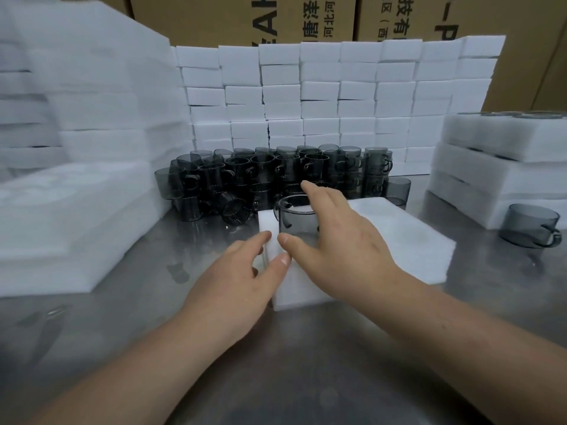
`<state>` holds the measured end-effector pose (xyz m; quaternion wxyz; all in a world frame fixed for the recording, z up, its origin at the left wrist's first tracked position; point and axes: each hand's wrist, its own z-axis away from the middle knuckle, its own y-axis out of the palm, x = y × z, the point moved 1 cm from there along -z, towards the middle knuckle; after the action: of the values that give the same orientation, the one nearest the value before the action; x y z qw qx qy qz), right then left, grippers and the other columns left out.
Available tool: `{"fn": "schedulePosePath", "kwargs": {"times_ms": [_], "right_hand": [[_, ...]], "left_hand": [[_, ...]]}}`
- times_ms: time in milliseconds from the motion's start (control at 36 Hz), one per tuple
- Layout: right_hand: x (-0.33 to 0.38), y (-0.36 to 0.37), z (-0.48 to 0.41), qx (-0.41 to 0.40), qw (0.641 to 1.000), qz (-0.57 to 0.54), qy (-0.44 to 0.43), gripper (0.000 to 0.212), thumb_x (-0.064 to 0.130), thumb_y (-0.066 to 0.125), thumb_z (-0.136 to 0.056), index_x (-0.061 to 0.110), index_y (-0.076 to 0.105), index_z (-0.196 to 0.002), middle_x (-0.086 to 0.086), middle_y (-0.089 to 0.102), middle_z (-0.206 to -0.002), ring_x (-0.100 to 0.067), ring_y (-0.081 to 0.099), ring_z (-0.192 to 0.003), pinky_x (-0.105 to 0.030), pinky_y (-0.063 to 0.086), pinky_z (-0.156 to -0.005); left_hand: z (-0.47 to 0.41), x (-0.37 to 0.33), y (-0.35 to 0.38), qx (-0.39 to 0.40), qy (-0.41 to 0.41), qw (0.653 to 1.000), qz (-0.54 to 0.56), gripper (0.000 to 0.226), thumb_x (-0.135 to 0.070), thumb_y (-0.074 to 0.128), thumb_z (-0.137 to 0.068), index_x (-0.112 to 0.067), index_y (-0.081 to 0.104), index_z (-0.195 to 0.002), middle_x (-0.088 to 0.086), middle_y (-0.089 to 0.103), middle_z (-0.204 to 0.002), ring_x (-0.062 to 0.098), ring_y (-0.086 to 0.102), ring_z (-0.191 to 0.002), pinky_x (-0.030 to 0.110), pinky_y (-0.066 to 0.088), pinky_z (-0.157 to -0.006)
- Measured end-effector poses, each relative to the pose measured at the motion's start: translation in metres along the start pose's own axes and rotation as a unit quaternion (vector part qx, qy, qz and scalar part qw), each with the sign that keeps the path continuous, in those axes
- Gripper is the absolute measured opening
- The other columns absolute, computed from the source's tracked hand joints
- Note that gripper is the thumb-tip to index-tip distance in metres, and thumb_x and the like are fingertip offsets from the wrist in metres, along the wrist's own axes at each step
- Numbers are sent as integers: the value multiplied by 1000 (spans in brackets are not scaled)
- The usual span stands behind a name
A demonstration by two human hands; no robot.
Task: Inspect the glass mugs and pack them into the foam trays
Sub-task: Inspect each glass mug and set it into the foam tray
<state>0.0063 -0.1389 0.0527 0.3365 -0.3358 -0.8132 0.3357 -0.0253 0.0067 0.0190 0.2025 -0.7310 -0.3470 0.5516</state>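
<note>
Head view. A smoky grey glass mug (296, 220) stands upright at the far left corner of a white foam tray (408, 240) on the steel table (306, 363). The right hand (343, 240) lies over the mug's rim and right side, fingers spread and nearly straight, thumb against its near wall. The left hand (239, 280) rests just left of the mug, with its extended forefinger and thumb touching the tray's left edge; its other fingers are hidden.

The right hand covers the mug's handle side and any pocket in the tray. Behind them lies a pile of grey mugs (276, 173), too overlapped to count, before a wall of foam blocks (322, 96). The left foam stack (76, 210) is blurred. A lone mug (530, 225) stands by the right foam stack (491, 167). The cardboard cartons (214, 19) are cut off at the top.
</note>
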Motion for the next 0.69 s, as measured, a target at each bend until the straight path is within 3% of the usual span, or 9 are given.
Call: {"fn": "schedulePosePath", "kwargs": {"times_ms": [167,361,556,695], "right_hand": [[1,0,1,-6,1000,-1,-14,78,62,38,-77,31,20,-146,8,36,-137,-17,54,-102,-24,32,-75],[5,-1,0,-17,1000,23,-6,80,70,35,-65,35,43,-136,6,40,-129,-10,56,-93,-19,30,-69],[3,-1,-1,-21,999,26,-13,74,61,45,-73,30,38,-139,3,40,-121,-8,41,-77,-20,29,-65],[3,0,0,-4,998,54,-23,76,59,45,-75,28,28,-143,1,41,-119,-12,40,-77,-23,32,-66]], "left_hand": [[2,-2,0,24,-1,999,-47,92,-79,38,-53,-42,35,-137,-25,44,-116,-2,53,-98,25,45,-80],[3,-3,0,20,-5,999,-45,88,-73,47,-56,-40,35,-137,-24,43,-121,-2,52,-99,30,48,-84],[4,-2,0,19,0,999,-42,95,-77,45,-54,-42,30,-140,-25,41,-124,-3,52,-99,31,49,-84],[3,-3,0,21,-3,999,-38,101,-80,42,-50,-42,25,-142,-28,40,-123,-3,51,-99,32,50,-83]]}}
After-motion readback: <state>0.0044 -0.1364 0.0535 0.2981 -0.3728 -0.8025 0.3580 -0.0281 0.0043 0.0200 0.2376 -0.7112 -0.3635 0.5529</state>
